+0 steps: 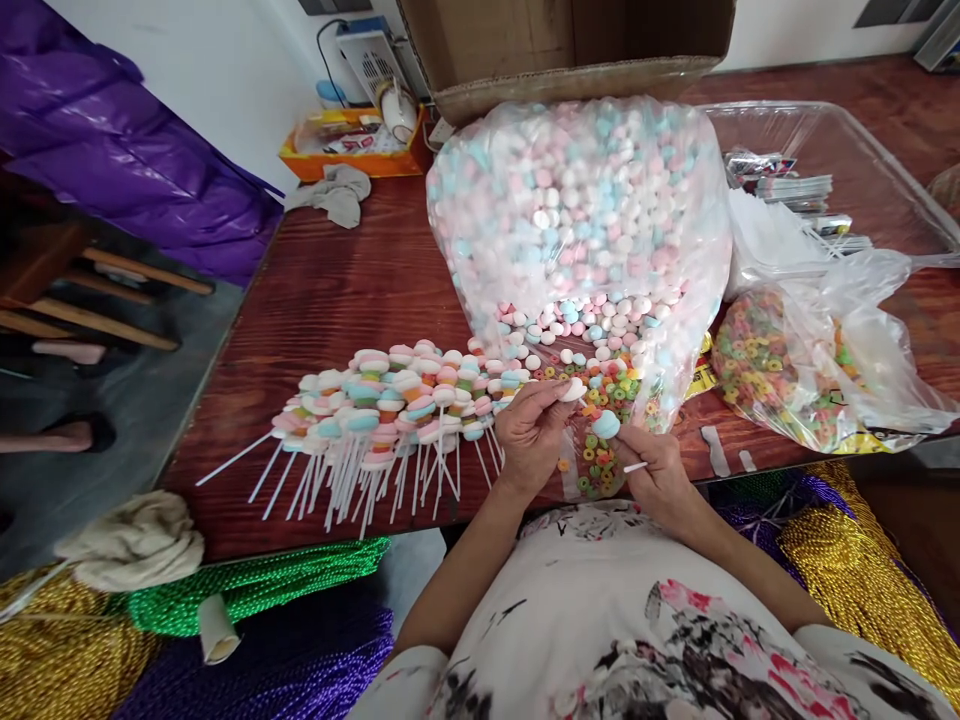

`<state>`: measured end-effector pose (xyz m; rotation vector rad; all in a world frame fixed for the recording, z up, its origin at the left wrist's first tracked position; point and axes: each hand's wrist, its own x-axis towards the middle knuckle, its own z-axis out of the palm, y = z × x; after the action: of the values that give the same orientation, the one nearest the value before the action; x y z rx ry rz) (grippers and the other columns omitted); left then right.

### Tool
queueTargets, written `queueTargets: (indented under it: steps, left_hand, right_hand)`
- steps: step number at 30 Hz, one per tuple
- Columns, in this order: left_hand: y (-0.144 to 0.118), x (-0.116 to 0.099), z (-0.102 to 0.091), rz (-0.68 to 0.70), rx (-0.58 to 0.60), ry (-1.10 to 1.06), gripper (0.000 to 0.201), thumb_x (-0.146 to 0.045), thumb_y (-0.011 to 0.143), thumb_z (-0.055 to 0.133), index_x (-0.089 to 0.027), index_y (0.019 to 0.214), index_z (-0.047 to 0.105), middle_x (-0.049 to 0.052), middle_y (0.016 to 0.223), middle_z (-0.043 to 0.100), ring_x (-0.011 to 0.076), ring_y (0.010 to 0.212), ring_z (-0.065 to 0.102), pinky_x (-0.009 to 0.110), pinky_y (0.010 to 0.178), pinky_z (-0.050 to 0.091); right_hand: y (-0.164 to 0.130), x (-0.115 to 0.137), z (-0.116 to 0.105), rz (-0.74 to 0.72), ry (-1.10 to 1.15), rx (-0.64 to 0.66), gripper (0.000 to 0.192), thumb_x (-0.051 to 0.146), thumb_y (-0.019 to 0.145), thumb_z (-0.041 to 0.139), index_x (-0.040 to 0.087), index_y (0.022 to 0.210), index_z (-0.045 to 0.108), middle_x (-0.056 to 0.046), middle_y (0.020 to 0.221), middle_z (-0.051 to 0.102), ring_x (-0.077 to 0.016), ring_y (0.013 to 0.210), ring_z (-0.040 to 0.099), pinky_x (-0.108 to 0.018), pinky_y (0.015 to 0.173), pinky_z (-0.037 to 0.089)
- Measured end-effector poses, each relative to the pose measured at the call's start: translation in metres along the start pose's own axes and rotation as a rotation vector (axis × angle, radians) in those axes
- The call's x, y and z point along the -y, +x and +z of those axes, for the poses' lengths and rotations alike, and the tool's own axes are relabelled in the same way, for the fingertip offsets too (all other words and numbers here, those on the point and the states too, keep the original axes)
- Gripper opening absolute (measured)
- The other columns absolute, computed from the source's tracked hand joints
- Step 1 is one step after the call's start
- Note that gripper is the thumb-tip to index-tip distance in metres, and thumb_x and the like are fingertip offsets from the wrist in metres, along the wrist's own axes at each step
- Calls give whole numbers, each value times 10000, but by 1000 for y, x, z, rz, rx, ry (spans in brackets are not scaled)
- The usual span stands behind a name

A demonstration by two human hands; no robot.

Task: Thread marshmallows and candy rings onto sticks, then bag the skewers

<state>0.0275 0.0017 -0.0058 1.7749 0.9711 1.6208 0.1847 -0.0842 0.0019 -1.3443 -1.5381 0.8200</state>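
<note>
My left hand [531,435] pinches a white round marshmallow candy [574,390] between thumb and fingers. Closed around a white stick [634,467], my right hand [658,478] holds it tilted; a pale blue marshmallow [606,425] and an orange gummy ring [592,411] sit toward its upper end. The white candy is close to the stick's tip; whether they touch, I cannot tell. Left of my hands lies a heap of finished-looking candy skewers [390,400], their sticks toward me. Loose gummy rings [600,470] spread below my hands, and a large clear bag [577,190] spills pastel marshmallows behind them.
A cardboard box [570,75] stands behind the bag. On the right are a knotted bag of gummy rings [780,370] and a clear plastic tray [862,130]. An orange box [352,165] and a grey cloth [337,195] occupy the far left. Shiny cords [262,585] hang below the table edge.
</note>
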Motion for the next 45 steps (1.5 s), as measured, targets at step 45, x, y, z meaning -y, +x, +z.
queueTargets:
  steps: [45]
  left_hand:
    - [-33,-5,5,-159,979,741,185,-165,887,558,-186,892,742,107,976,670,260,942,609,376,805,532]
  right_hand:
    - [-6,-32,-56,29,-228,37,250,194,928,458,179,742,624,21,604,506,-108,545,424,-240,548,345]
